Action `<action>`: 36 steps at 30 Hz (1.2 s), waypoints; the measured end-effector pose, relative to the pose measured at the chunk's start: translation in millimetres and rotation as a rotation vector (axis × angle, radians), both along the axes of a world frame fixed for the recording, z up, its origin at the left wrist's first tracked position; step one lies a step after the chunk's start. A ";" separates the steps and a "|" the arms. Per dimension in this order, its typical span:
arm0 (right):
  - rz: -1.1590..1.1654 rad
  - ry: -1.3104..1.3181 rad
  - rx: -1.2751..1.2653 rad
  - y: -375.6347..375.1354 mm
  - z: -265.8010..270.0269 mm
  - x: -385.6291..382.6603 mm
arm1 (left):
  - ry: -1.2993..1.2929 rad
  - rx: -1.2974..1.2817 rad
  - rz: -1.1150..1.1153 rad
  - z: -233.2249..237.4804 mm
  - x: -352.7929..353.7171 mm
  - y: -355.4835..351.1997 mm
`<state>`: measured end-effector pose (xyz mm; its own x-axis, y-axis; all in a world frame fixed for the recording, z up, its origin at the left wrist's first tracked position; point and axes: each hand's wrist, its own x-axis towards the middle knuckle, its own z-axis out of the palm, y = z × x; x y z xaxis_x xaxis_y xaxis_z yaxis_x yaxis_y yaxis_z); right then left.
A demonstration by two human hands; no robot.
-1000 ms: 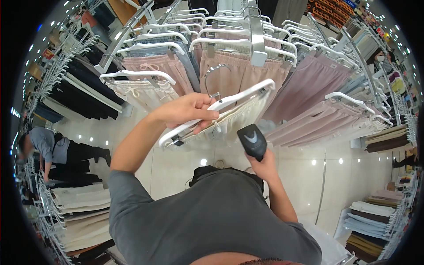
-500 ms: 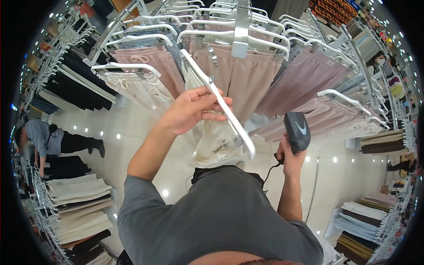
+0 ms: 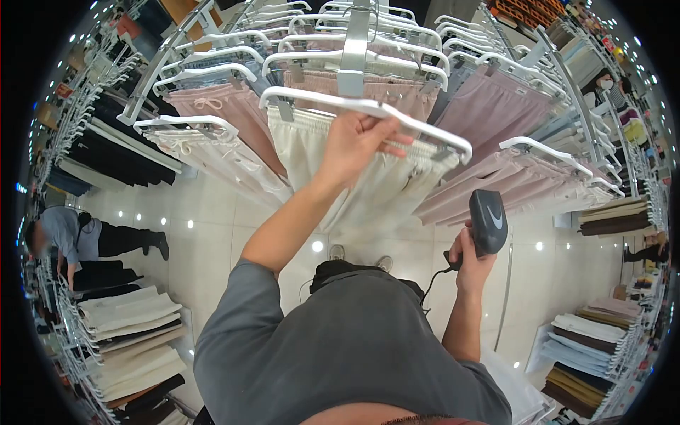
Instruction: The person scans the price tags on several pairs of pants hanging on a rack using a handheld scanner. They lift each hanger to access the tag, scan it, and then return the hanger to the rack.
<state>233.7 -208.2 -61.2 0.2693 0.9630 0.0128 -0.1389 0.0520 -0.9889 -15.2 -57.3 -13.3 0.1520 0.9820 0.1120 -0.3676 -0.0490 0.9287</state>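
Cream trousers [image 3: 312, 156], likely soft and light, hang from a stiff white hanger [image 3: 301, 98] at the rack [image 3: 352, 53]. Left hand [image 3: 358, 142] closed round its bar, the sensible hold; right hand [image 3: 469, 261] gripping scanner [image 3: 489, 218].

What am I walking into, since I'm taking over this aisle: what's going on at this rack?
The person's left hand grips a white hanger carrying cream trousers, held up at the rack arm among pink garments. The right hand holds a corded black barcode scanner off to the side, apart from the trousers. Another person bends nearby.
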 end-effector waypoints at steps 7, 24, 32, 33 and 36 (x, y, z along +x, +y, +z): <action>0.007 0.017 -0.052 -10.7 -6.7 -9.0 | -0.016 0.039 0.123 -2.6 -14.4 22.3; -0.040 0.028 -0.068 -17.2 -21.2 -47.4 | -0.042 -0.031 0.028 -14.1 -31.0 33.7; 0.013 -0.113 -0.202 -26.0 -18.2 -65.7 | -0.085 -0.011 -0.031 -23.8 -38.7 25.6; 0.009 -0.112 -0.203 -28.8 -19.7 -66.1 | -0.075 -0.010 -0.031 -24.5 -39.7 23.7; 0.110 -0.210 -0.221 -32.5 -24.3 -68.8 | -0.051 -0.005 -0.035 -26.2 -44.2 18.8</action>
